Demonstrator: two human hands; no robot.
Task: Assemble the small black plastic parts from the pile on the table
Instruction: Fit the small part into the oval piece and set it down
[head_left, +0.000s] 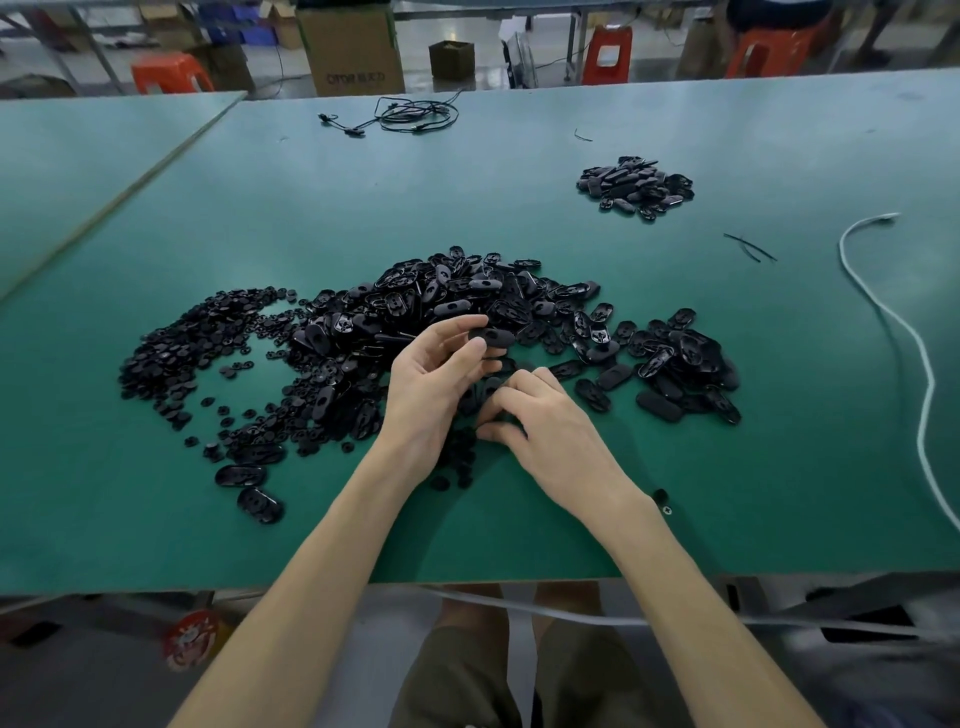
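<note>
**A:** Which way does the piece lie from the fingers?

**B:** The left hand pinches an oval black plastic shell between thumb and fingertips. It is raised just over the near edge of the big heap of black plastic parts. The shell's long axis runs roughly left to right across the view.

**A:** And the other hand?

**B:** The right hand sits just below, nearer the person. Its fingers curl down among small round black plastic discs on the green table. The knuckles hide the tips, so I cannot tell whether it has one pinched. A disc would have to go up and away to meet the shell, and the right hand is the nearer to them.

**A:** Containers?

**B:** None on the table. A smaller far pile of black pieces lies loose. A small open brown cardboard box stands on the floor beyond, its contents hidden.
</note>
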